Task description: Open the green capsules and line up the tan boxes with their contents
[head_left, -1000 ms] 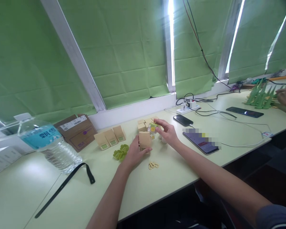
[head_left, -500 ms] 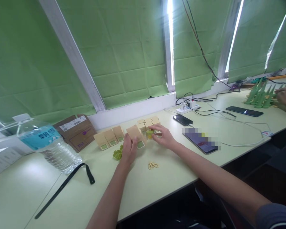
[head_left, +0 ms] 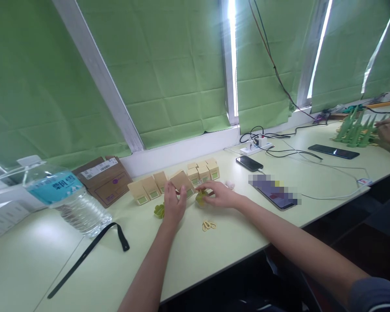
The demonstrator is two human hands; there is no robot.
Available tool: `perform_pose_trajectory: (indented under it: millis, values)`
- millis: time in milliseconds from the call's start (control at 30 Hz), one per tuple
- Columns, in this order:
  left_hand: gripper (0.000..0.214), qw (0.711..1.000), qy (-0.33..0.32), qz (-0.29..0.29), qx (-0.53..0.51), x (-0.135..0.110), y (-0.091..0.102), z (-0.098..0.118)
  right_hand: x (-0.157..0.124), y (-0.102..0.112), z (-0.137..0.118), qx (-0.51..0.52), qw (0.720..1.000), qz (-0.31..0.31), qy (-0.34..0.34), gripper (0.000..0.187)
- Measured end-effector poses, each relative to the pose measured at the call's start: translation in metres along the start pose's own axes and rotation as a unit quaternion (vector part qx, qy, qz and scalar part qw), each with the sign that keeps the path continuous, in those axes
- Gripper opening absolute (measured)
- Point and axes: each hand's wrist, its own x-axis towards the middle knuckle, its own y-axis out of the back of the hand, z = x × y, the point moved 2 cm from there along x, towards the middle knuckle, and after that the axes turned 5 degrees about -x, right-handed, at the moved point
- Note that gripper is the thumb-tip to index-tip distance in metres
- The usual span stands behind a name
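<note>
The person's left hand [head_left: 174, 204] is clamped on the tilted box [head_left: 181, 179], its thumb and fingers at the lower part; whether this box touches the table [head_left: 234, 242], one cannot tell. The right hand [head_left: 217, 194] has its thumb and fingers together on the green piece [head_left: 200, 198], which is just to the right of the box. Green clovers [head_left: 159, 211] lie beside the left hand, partly hidden. Three cartons [head_left: 151, 189] stand behind the clovers, and yellow loops [head_left: 209, 225] lie between the forearms.
</note>
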Motion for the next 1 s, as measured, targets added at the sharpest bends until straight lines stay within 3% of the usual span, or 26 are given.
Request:
perform_pose_trajectory:
  millis: [300, 500, 667, 767, 900, 1000]
  values:
    - [0.02, 0.999, -0.002, -0.039, 0.018, -0.001, -0.004, -0.003, -0.003, -0.001, 0.002, -0.03, 0.992, -0.092, -0.079, 0.066]
    - [0.019, 0.997, -0.009, -0.049, 0.051, 0.002, -0.001, -0.001, -0.001, 0.0, 0.0, -0.067, 0.99, -0.103, -0.076, 0.058]
    - [0.021, 0.995, -0.052, -0.014, 0.082, 0.027, 0.014, -0.001, 0.002, 0.002, -0.002, -0.079, 0.988, -0.111, -0.064, 0.054]
    - [0.025, 0.996, -0.006, -0.005, 0.087, 0.056, 0.023, -0.014, 0.002, 0.004, -0.001, -0.078, 0.989, -0.111, -0.063, 0.054]
    - [0.034, 0.984, 0.129, -0.116, 0.033, 0.094, 0.026, -0.042, 0.002, 0.004, 0.0, -0.077, 0.988, -0.118, -0.06, 0.051]
    - [0.034, 0.976, 0.162, -0.144, 0.035, 0.113, 0.024, -0.055, 0.003, 0.004, -0.001, -0.075, 0.989, -0.117, -0.053, 0.047]
